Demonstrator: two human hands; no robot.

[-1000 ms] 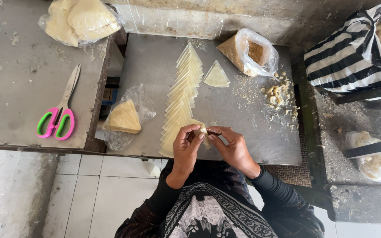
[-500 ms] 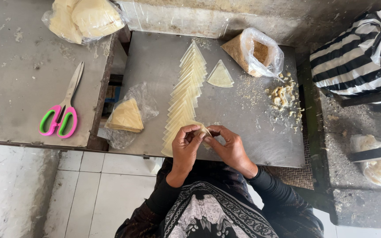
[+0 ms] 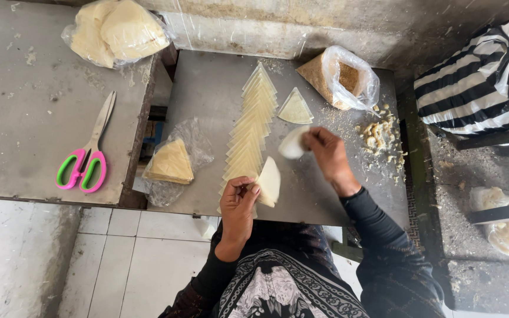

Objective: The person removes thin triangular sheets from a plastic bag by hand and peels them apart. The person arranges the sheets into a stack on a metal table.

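Nearest, the left hand [image 3: 238, 203] pinches a folded pastry cone [image 3: 269, 181] between thumb and fingertips at the metal table's [image 3: 207, 106] front edge, its long axis upright, slightly tilted. The right hand [image 3: 327, 156] pinches a pale wrapper [image 3: 293, 143]. Beyond, a row of triangular wrappers [image 3: 253, 121] runs away, and an open plastic bag [image 3: 340, 79] holds brown crumbly filling.

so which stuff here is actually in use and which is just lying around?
In use:
left hand holding a folded wrapper
right hand holding a loose wrapper
row of wrappers
crumbly filling
filling bag

Lying about:
scissors
wrapper stack in plastic
lone triangle
bag of sheets
striped bag
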